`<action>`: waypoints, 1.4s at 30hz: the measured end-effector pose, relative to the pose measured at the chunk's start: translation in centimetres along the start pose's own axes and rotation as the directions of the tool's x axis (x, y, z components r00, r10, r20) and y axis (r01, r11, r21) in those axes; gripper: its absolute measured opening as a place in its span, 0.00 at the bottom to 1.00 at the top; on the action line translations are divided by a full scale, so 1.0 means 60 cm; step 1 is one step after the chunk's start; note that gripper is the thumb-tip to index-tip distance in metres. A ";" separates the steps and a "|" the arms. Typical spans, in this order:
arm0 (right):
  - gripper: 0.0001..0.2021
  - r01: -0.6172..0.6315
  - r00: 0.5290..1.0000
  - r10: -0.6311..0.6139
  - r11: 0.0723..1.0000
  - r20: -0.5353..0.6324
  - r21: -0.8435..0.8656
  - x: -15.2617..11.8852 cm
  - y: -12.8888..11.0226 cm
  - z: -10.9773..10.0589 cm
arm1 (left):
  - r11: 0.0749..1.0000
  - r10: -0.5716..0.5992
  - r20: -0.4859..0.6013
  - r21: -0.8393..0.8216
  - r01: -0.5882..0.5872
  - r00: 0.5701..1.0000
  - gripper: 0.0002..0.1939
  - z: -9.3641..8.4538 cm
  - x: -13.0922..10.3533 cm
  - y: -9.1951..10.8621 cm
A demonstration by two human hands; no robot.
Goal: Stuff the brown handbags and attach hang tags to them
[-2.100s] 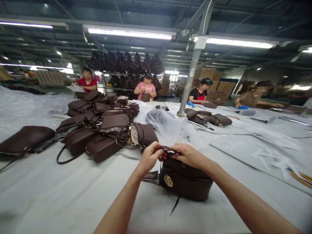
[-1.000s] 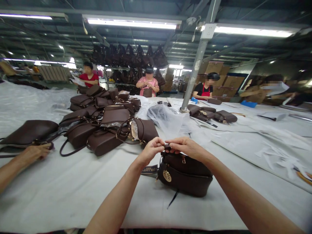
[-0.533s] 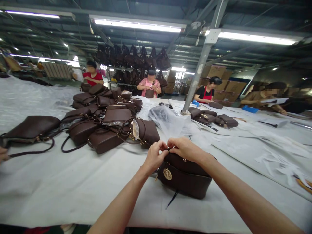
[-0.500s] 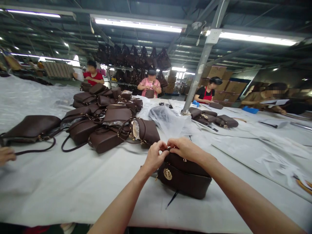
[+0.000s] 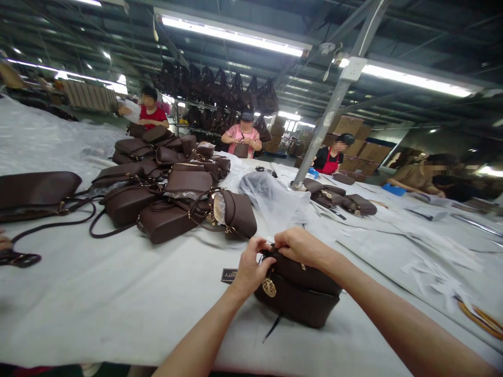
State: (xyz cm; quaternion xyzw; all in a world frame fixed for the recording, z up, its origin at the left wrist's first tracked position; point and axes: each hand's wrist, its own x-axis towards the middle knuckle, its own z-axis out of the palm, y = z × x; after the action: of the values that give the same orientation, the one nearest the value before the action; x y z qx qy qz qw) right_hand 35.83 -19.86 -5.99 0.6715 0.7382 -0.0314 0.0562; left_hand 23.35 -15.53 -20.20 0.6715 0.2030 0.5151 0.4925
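A dark brown bag rests on the white-covered table in front of me. My left hand grips the bag's upper left end, thumb and fingers bent around it. Against the top edge beside it, my right hand is closed on the same bag; its fingertips are partly hidden. A round gold charm hangs at the bag's left side, below my left hand. A black tag with lettering lies left of my left wrist. From under the bag's front sticks a thin dark strip.
Piled brown bags lie ahead to the left, with clear plastic beside them. A metal post rises from the table. Another person's hand shows at the left edge. Several people work across the table. More bags lie beyond the post.
The black tag has come into view left of the bag. My hands have shifted slightly on the bag's top. At far left, the large bag and its strap have moved, and the other person's hand is lower-profile.
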 end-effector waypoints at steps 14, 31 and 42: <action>0.09 -0.114 0.979 0.153 0.958 0.132 -0.264 0.043 -0.065 -0.001 | 0.890 0.305 0.224 0.278 -0.361 0.926 0.12 -0.021 -0.012 -0.003; 0.13 -0.222 0.959 0.166 0.944 0.229 0.244 0.003 0.033 -0.056 | 0.928 0.195 0.215 0.275 -0.251 0.957 0.12 -0.026 0.002 0.024; 0.07 0.002 1.000 -0.011 0.925 0.019 0.381 -0.045 0.065 0.008 | 0.947 0.151 0.191 0.253 -0.198 0.970 0.20 -0.021 0.000 0.037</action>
State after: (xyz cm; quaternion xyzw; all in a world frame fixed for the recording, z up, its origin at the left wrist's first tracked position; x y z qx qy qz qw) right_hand 40.00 -22.22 -5.99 0.6669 0.7196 -0.1814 -0.0676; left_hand 21.72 -15.95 -18.30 0.7889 0.1686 0.4655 0.3639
